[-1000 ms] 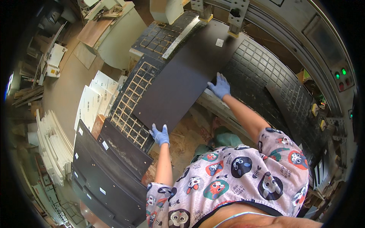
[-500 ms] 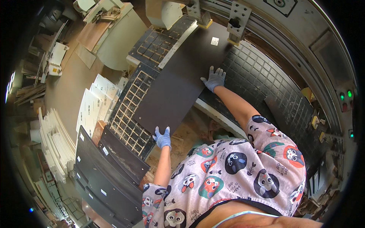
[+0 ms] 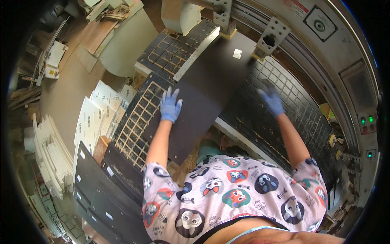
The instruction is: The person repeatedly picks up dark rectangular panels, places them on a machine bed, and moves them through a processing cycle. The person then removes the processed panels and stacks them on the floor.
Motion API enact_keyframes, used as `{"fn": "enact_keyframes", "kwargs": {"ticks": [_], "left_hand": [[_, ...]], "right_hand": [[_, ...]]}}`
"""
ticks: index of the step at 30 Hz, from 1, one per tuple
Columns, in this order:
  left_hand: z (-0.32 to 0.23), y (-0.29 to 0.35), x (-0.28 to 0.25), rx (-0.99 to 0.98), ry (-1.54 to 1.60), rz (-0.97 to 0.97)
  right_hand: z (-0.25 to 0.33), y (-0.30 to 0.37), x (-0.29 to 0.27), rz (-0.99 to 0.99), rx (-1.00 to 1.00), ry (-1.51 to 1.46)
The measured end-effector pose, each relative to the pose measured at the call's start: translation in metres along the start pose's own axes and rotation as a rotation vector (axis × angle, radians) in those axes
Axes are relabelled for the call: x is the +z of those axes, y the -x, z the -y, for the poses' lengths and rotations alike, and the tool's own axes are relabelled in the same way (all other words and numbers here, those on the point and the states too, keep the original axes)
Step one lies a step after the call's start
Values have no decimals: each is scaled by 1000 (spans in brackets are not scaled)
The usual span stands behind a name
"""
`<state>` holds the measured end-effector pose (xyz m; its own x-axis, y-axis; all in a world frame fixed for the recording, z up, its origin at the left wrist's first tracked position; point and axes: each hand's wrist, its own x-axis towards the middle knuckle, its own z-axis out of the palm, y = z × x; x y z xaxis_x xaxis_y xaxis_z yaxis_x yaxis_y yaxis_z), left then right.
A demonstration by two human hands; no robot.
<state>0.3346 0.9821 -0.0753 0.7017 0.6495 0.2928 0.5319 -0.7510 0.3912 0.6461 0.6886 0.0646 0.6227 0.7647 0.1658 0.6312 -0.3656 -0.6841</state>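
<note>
- In the head view, the left hand (image 3: 170,105) has left the near end of the dark brown panel (image 3: 207,89) and now lies along its left long edge, fingers straight and slightly spread; it grips nothing, and how hard it presses cannot be told.
- The right hand (image 3: 272,101) has come off the panel's right edge. It is open, blurred and well apart from the panel, over the right-hand gridded bed (image 3: 256,122); whether it touches that bed cannot be told.
- The panel lies flat across the inner edge of the left-hand gridded bed (image 3: 140,116), its near end reaching over the gap between the two beds. Its far end, with a small white label (image 3: 237,53), lies near two perforated metal brackets (image 3: 273,38), much as before.
- A light metal bar (image 3: 196,55) runs just beside the panel's upper left edge.
- Judging by this, the beds carry the panel's weight, and only the left hand is placed to steady or shift it.
- Further dark panels (image 3: 113,191) stand beyond the left-hand bed's near corner.
</note>
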Motion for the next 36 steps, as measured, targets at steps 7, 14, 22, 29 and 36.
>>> {"fn": "enact_keyframes", "kwargs": {"ticks": [7, 14, 22, 29, 36], "left_hand": [[39, -195, 58, 480, -124, 245], [17, -276, 119, 399, -40, 133], [250, -242, -26, -1051, -683, -171], [131, -183, 13, 455, -469, -11], [251, -169, -22, -865, -360, 38]], "right_hand": [[54, 64, -122, -431, 175, 106], [85, 67, -113, -532, 41, 442], [131, 13, -154, -604, -100, 704], [143, -29, -146, -602, -183, 610], [160, -6, -156, -586, -228, 892]]}}
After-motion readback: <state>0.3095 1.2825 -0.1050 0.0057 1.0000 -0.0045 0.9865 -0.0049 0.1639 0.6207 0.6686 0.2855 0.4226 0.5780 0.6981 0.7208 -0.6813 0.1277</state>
